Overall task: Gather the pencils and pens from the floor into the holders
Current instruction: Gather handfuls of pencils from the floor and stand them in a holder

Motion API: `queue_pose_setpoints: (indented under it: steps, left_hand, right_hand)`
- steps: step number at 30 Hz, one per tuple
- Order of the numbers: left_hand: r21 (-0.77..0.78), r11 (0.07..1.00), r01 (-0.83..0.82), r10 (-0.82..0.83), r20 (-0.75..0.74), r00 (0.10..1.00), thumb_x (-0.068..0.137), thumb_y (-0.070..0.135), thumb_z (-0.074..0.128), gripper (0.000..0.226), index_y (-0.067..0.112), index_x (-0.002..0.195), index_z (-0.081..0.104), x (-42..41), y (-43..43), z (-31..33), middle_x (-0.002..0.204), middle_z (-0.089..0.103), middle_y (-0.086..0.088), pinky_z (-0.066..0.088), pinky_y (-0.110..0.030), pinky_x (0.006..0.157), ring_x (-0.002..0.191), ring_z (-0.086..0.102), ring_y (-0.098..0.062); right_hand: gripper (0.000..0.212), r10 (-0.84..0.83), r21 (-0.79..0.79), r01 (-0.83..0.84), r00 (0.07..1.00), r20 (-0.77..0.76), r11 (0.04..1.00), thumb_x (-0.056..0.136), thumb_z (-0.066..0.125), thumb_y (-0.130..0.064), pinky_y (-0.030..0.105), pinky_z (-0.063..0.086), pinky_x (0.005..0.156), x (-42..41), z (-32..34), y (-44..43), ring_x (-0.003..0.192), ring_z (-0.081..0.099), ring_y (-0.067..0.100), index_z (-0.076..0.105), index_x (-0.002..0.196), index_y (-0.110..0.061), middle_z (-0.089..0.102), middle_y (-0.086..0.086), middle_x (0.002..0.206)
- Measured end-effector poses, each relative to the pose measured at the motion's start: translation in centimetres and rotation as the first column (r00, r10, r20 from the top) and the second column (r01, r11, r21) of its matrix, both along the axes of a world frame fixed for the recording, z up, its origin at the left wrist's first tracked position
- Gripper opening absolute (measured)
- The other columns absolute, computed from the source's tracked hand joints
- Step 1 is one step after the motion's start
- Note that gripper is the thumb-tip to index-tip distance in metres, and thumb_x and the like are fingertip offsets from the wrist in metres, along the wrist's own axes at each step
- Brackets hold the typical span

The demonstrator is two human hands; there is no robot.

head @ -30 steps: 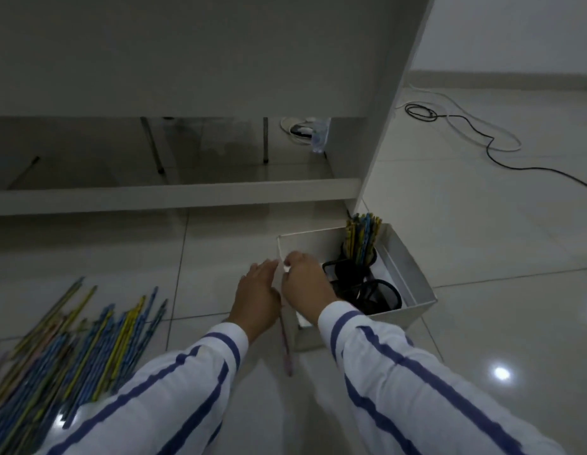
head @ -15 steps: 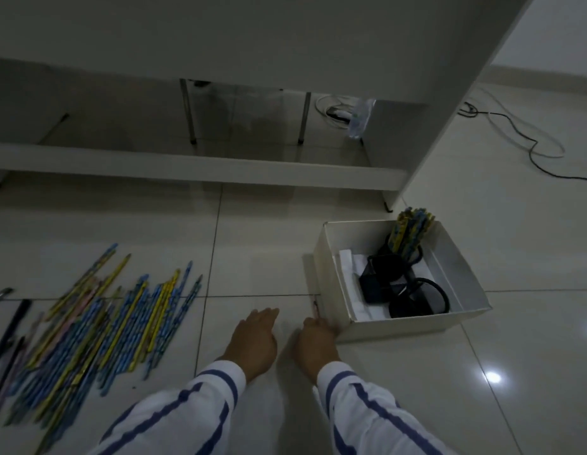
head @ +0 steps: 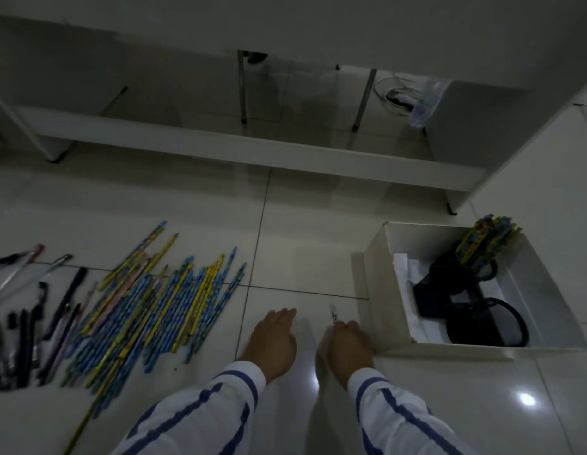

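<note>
A heap of blue and yellow pencils (head: 160, 300) lies on the tiled floor at the left, with dark pens (head: 32, 323) beyond it at the far left. A white box (head: 371, 290) at the right holds black holders (head: 462, 303); one holder carries a bunch of pencils (head: 485, 238). My right hand (head: 346, 343) is beside the box's near left corner and holds a pink pencil (head: 333, 312) whose tip sticks up past the fingers. My left hand (head: 274, 339) hovers beside it with its fingers straight and nothing in it.
A white desk frame with a low crossbar (head: 252, 152) spans the back. Behind it are metal legs (head: 242, 87), cables and a plastic bag (head: 423, 100). Glossy tiles reflect a ceiling light (head: 527, 399) at the lower right.
Both hands have drawn back from the box's upper rim to the floor near its corner. The view has swung left, so the pencil heap and the pens show more fully.
</note>
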State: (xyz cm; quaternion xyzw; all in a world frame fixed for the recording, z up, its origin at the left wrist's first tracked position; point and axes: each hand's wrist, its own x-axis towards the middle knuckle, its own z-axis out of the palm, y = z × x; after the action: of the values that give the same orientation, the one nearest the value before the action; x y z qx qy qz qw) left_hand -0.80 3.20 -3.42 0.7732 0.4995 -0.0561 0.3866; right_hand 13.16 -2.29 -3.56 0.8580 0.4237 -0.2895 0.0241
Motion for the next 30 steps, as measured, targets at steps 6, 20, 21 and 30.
queue_pose_setpoints:
  steps: [6, 20, 21, 30]
  left_hand:
    - [0.048, 0.970, -0.239, 0.238, 0.042, 0.970, 0.096, 0.011, 0.038, 0.054, 0.018, 0.149, 0.026, -4.4, 2.4, -0.4, 0.158, 0.022, -0.004, 0.013, -0.029, 0.120, 0.146, 0.017, -0.019]
    - [0.235, 0.869, -0.435, 0.478, -0.173, 0.861, 0.093, 0.020, 0.043, 0.053, 0.016, 0.145, 0.033, -14.4, 8.0, -1.6, 0.149, 0.034, -0.010, 0.031, -0.041, 0.111, 0.135, 0.030, -0.030]
    - [0.232, 0.877, -0.420, 0.463, -0.177, 0.868, 0.092, 0.022, 0.046, 0.054, 0.016, 0.145, 0.033, -14.4, 8.0, -1.6, 0.148, 0.033, -0.009, 0.031, -0.040, 0.110, 0.134, 0.030, -0.030]
    - [0.268, 0.885, -0.380, 0.441, -0.226, 0.869, 0.091, 0.033, 0.052, 0.042, 0.020, 0.130, 0.045, -13.9, 8.9, -1.9, 0.137, 0.040, -0.006, 0.036, -0.036, 0.099, 0.124, 0.037, -0.028]
  right_hand:
    - [0.019, -0.151, 0.129, 0.204, 0.931, -0.331, 0.970, 0.086, 0.052, -0.005, 0.023, 0.043, 0.075, -6.5, 0.8, 3.9, 0.099, 0.060, 0.026, 0.053, 0.105, -0.007, 0.062, 0.015, 0.111]
    - [0.029, -0.222, 0.119, 0.275, 0.916, -0.334, 0.954, 0.090, 0.055, -0.020, 0.037, 0.052, 0.087, -17.6, -1.4, 13.9, 0.107, 0.059, 0.032, 0.053, 0.114, -0.003, 0.057, 0.015, 0.121]
    - [0.033, -0.226, 0.113, 0.277, 0.915, -0.333, 0.954, 0.088, 0.059, -0.023, 0.036, 0.051, 0.086, -17.8, -1.5, 14.1, 0.108, 0.059, 0.032, 0.052, 0.114, -0.004, 0.056, 0.014, 0.121]
    - [0.017, -0.209, 0.002, 0.222, 0.920, -0.332, 0.975, 0.092, 0.050, -0.018, 0.028, 0.047, 0.070, -17.7, -1.6, 16.0, 0.102, 0.063, 0.031, 0.055, 0.101, -0.005, 0.063, 0.015, 0.115]
